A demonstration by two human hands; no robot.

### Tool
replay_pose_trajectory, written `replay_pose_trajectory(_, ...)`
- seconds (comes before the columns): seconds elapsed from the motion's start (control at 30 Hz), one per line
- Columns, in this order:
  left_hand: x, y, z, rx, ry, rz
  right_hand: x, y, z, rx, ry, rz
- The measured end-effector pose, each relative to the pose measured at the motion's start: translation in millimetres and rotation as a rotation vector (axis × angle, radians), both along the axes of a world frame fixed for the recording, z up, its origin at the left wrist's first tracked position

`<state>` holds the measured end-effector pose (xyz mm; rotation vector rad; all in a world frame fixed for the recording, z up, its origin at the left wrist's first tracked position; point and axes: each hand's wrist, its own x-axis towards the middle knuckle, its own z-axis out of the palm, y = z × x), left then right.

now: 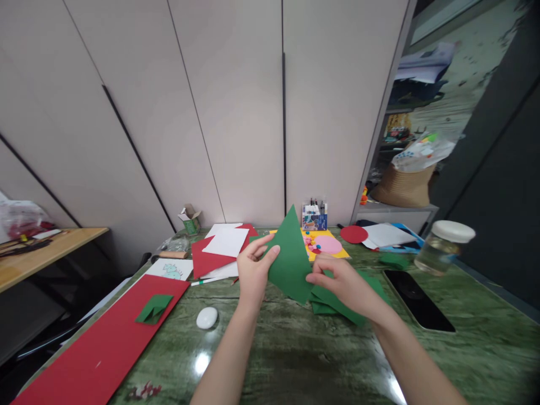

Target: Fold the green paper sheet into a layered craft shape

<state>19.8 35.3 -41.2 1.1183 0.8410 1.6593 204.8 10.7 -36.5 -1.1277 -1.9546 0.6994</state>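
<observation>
A sheet of green paper [291, 261], pointed at its top, is held up over the table between my two hands. My left hand [256, 264] pinches its left edge with the thumb in front. At the lower right edge, my right hand [340, 281] grips it between thumb and curled fingers. Beneath my right hand lie more green paper pieces [333, 304], partly hidden by it. A small folded green paper [154, 309] rests on a long red sheet [105, 343] at the left.
A white oval object [207, 318] sits left of my left forearm. On the right are a black phone [417, 298] and a lidded jar [442, 247]. Red and white papers [228, 241], a yellow sheet [337, 251] and a pen box [314, 216] line the back, before tall cabinet doors.
</observation>
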Motion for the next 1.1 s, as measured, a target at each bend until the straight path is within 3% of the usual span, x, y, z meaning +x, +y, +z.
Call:
replay_pose_trajectory(0.17,0,1,-0.6,0.004,-0.006,0.007,0,1,-1.0,0.03,-0.006,-0.001)
replay_pose_trajectory(0.3,1,2,-2.3,0.013,0.108,0.005,1,3,0.1,0.034,0.008,0.002)
replay_pose_trajectory(0.57,12,-13,10.0,0.055,0.361,-0.125,3,10,-6.6,0.058,0.295,-0.258)
replay_pose_trajectory(0.9,9,-21,16.1,0.023,0.366,-0.162,1,8,-12.3,-0.042,0.491,-0.21)
replay_pose_trajectory(1.1,8,-19,13.6,0.024,0.429,-0.203,3,9,-11.1,0.015,0.561,-0.265)
